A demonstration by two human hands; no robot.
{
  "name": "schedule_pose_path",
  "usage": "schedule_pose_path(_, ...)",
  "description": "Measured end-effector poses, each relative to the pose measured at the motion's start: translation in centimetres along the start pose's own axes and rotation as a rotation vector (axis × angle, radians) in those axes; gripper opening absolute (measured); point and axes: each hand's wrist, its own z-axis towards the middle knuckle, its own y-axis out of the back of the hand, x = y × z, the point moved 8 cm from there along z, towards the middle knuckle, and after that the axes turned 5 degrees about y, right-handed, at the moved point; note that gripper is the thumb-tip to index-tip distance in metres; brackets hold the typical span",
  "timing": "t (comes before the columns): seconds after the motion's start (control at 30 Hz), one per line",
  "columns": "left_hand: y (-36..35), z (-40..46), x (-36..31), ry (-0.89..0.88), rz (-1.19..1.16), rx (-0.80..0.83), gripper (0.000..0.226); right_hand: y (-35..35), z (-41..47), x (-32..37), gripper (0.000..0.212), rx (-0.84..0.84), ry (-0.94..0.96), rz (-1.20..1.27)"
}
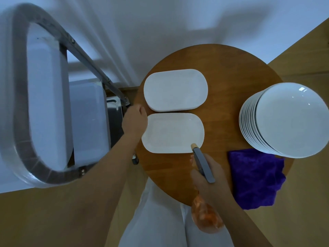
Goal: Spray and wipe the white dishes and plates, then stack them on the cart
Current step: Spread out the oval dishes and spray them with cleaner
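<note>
Right hand [207, 177] grips spray bottle [204, 207]; nozzle over near dish [173, 133] rim.

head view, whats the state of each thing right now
near oblong dish: flat on round table, held at left edge
left hand: grips that dish
spray bottle: nozzle aimed at dish
right hand: grips bottle
oblong stack: untouched
round plates: stacked
purple cloth: lying crumpled

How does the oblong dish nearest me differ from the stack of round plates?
The oblong dish is a rounded rectangle lying singly; the round plates are circular and stacked many high. The dish lies at the table's left, by the left hand; the stack stands at its right edge beside the purple cloth. Both are white.
</note>
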Motion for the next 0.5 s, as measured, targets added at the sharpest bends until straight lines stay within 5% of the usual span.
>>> schedule_pose_path(0.13,-2.0,-3.8,4.7,0.031,0.196,0.106,0.024,-1.0,0.0,0.1,0.021,0.028,-0.032,0.015)
schedule_pose_path(0.5,0.2,-4.8,3.7,-0.046,0.240,0.031,0.023,-3.2,-0.8,1.0,0.009,0.088,-0.018,-0.042)
